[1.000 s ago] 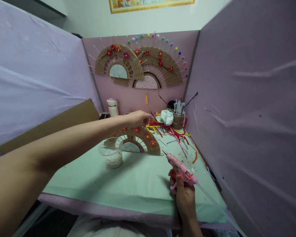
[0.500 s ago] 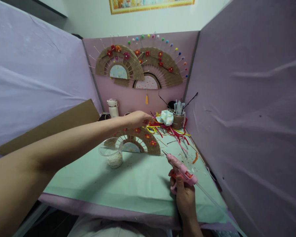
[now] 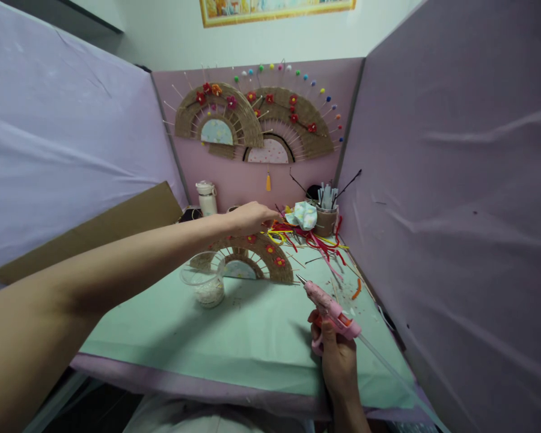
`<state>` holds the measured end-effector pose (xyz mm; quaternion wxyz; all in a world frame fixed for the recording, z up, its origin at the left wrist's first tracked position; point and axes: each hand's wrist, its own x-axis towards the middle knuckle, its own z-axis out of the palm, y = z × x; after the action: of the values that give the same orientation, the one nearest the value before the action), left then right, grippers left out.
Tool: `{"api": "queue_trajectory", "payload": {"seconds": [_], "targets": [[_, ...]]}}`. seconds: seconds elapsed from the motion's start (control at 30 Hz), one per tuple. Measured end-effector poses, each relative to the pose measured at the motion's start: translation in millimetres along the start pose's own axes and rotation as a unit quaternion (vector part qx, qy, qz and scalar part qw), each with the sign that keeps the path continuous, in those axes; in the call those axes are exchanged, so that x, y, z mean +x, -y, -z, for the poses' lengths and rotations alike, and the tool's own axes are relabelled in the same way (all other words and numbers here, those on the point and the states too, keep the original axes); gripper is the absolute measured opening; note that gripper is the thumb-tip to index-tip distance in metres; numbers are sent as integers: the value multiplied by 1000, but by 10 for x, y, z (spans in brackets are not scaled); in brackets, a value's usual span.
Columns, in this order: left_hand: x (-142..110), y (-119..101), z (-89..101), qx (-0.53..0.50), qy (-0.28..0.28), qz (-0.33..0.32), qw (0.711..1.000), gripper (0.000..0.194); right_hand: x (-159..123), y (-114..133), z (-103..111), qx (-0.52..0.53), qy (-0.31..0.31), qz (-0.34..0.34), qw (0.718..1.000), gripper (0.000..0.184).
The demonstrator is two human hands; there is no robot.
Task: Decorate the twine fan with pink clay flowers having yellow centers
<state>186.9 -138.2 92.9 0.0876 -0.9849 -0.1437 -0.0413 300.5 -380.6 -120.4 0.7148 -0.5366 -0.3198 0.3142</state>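
Observation:
My right hand (image 3: pixel 336 355) grips a pink glue gun (image 3: pixel 327 307), its metal nozzle pointing up and left and a long clear glue stick trailing from its back. My left hand (image 3: pixel 255 218) reaches across to the far side of the table, by a heap of coloured pipe cleaners (image 3: pixel 318 240). Its index finger is stretched out; the other fingers are mostly hidden, and nothing shows in them. Below that hand lies a brown half-round fan (image 3: pixel 279 273) with red flowers. A clear plastic cup (image 3: pixel 210 291) with pale bits in it stands before the fan.
A crumpled patterned cloth (image 3: pixel 303 215) rests beside a pot of glue sticks (image 3: pixel 327 219). A white bottle (image 3: pixel 206 197) stands at the back left, near a leaning cardboard sheet (image 3: pixel 90 231). Two decorated fans (image 3: pixel 293 123) hang on the pink back panel. Covered panels flank the table (image 3: pixel 252 337).
The fingers of my left hand have shifted slightly, with the index finger reaching straighter to the right. My right hand and the glue gun have stayed in place.

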Motion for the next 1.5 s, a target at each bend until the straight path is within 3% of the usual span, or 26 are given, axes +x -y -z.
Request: {"api": "queue_trajectory", "payload": {"seconds": [0.77,0.97,1.07,1.17,1.23,1.33,1.43,1.5], "targets": [[-59,11,-21,2,17,-3,1000,45,5,5,3,2,0,7,1000,52],[-164,52,128,-24,-62,-6,998,29,3,-2,4,2,3,5,1000,52],[-377,50,329,-17,-137,37,990,14,-8,0,14,-7,0,5,1000,52],[-697,27,502,-30,-191,108,975,14,-18,-1,23,-16,-2,7,1000,52],[-927,2,553,-53,-161,138,976,15,-20,-10,27,-20,-4,12,1000,51],[-1219,-54,508,-108,-38,152,982,17,-19,-21,24,-25,-11,21,999,51],[-1382,-115,346,-161,81,153,972,23,-20,-4,11,-30,-20,21,999,54],[-1410,-134,198,-171,121,140,968,21,-23,18,-3,-31,-23,17,999,55]]}}
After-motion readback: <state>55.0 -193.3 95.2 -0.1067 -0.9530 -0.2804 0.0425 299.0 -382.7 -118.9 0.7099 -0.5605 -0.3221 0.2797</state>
